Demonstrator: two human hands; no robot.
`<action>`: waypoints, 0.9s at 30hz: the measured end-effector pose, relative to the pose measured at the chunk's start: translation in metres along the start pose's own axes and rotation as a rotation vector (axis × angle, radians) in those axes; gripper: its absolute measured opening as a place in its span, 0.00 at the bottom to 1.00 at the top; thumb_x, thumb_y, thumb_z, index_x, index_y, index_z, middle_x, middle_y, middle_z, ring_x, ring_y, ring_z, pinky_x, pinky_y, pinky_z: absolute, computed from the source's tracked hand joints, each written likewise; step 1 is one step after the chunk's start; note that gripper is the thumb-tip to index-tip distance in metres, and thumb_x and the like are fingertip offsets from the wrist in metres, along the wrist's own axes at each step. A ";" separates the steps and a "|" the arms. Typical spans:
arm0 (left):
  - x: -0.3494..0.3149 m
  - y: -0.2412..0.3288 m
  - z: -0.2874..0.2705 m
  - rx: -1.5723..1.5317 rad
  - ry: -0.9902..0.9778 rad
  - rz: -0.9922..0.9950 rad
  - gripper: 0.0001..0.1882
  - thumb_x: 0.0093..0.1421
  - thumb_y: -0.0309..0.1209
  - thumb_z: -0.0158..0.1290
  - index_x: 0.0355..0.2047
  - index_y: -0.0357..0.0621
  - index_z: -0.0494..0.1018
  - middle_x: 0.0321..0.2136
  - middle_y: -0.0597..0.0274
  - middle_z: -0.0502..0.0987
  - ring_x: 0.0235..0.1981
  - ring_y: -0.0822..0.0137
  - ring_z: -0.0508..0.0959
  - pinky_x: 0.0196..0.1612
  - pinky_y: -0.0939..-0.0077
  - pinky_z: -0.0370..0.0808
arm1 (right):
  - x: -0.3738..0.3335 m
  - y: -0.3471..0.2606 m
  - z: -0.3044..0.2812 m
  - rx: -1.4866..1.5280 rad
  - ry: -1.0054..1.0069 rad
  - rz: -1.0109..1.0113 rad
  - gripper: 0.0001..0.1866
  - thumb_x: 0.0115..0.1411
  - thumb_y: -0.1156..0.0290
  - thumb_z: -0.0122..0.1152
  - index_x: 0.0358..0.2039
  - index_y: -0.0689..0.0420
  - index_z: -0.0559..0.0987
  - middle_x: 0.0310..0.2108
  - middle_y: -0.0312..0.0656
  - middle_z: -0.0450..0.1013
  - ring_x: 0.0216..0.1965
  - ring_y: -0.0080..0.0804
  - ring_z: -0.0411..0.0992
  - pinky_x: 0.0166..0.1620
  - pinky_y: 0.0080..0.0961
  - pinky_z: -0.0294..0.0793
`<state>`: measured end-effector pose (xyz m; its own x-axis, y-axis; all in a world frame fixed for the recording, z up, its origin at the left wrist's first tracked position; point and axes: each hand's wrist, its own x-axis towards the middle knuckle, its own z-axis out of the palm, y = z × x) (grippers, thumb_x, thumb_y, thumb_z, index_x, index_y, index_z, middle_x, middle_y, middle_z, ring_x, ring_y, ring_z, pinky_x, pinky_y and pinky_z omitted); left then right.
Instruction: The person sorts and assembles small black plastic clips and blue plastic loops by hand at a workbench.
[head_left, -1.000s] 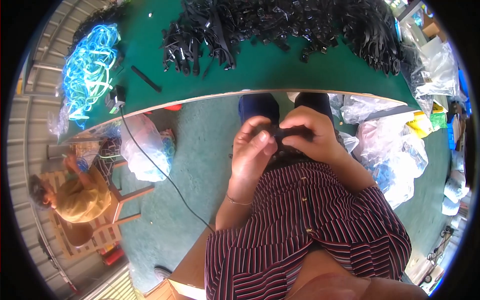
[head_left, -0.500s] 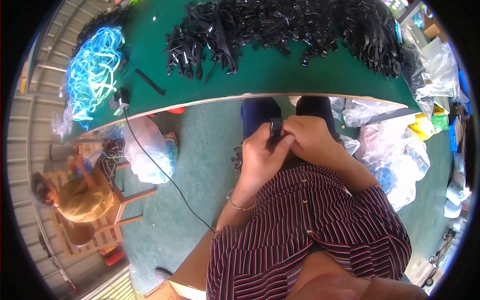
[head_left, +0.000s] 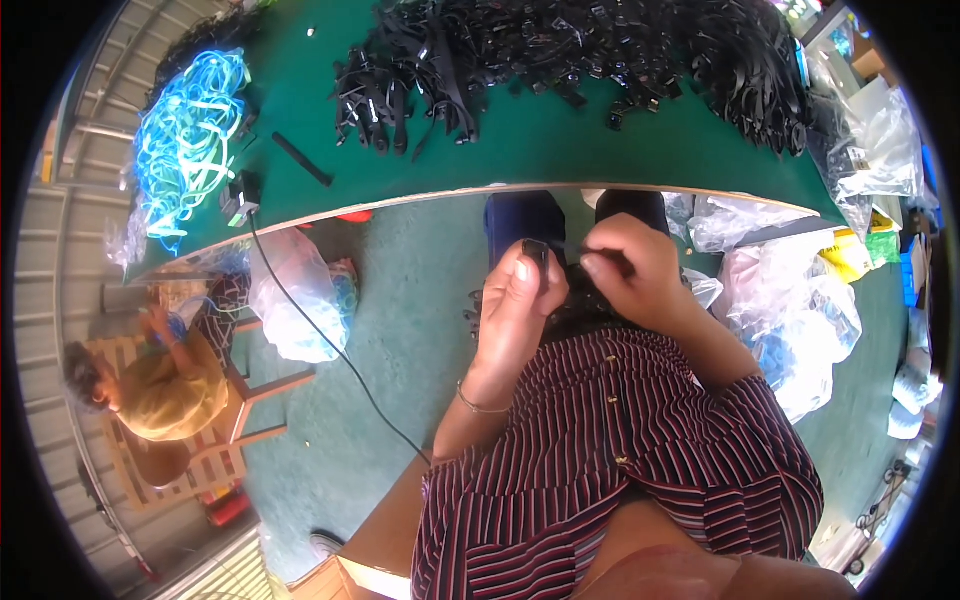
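Over my lap, my left hand (head_left: 515,305) is closed on a black strap (head_left: 537,252), its thumb pressed against the looped end that stands up from the fingers. My right hand (head_left: 640,272) is a short way to the right, fingers curled and thumb towards them. A thin dark strip seems to run between the two hands into the right fingers, partly hidden there. More small black pieces (head_left: 590,298) lie in my lap below the hands. Ahead, a large heap of black straps with shiny buckles (head_left: 560,45) covers the far part of the green table (head_left: 400,175).
Blue and pale green cords (head_left: 190,140) are piled at the table's left, near a small black box (head_left: 240,198) with a cable (head_left: 330,345) trailing down. A loose black strip (head_left: 300,158) lies nearby. Filled plastic bags (head_left: 790,300) stand right. A person (head_left: 165,385) sits at left.
My hands have moved apart: the right has gone right and slightly up, the left a little left. The left hand has turned, keeping the black strap.
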<state>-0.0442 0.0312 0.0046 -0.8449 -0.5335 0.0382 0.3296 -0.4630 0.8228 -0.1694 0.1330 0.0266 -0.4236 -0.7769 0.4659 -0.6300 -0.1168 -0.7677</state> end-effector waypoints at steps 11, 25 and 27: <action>-0.005 -0.002 -0.005 -0.193 -0.151 -0.051 0.22 0.63 0.46 0.39 0.22 0.41 0.62 0.14 0.69 0.59 0.17 0.76 0.56 0.24 0.82 0.54 | -0.003 0.004 0.004 -0.150 -0.002 -0.332 0.13 0.43 0.79 0.62 0.31 0.60 0.74 0.27 0.43 0.71 0.24 0.38 0.72 0.24 0.26 0.71; -0.004 0.001 -0.006 -0.088 -0.253 -0.131 0.23 0.62 0.48 0.41 0.22 0.40 0.63 0.14 0.69 0.61 0.17 0.77 0.58 0.22 0.83 0.54 | -0.005 0.002 0.008 -0.155 0.070 -0.346 0.13 0.42 0.80 0.61 0.32 0.62 0.73 0.24 0.44 0.70 0.23 0.40 0.72 0.24 0.27 0.72; -0.007 0.006 -0.005 -0.029 -0.158 -0.171 0.19 0.62 0.43 0.43 0.24 0.38 0.65 0.16 0.69 0.63 0.18 0.78 0.59 0.23 0.84 0.56 | -0.005 0.004 0.004 0.018 -0.095 -0.075 0.09 0.46 0.80 0.59 0.31 0.62 0.73 0.29 0.45 0.69 0.29 0.36 0.71 0.32 0.25 0.71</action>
<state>-0.0338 0.0288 0.0063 -0.9443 -0.3288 -0.0101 0.1858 -0.5584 0.8085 -0.1671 0.1340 0.0194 -0.3115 -0.8205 0.4793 -0.6458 -0.1872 -0.7402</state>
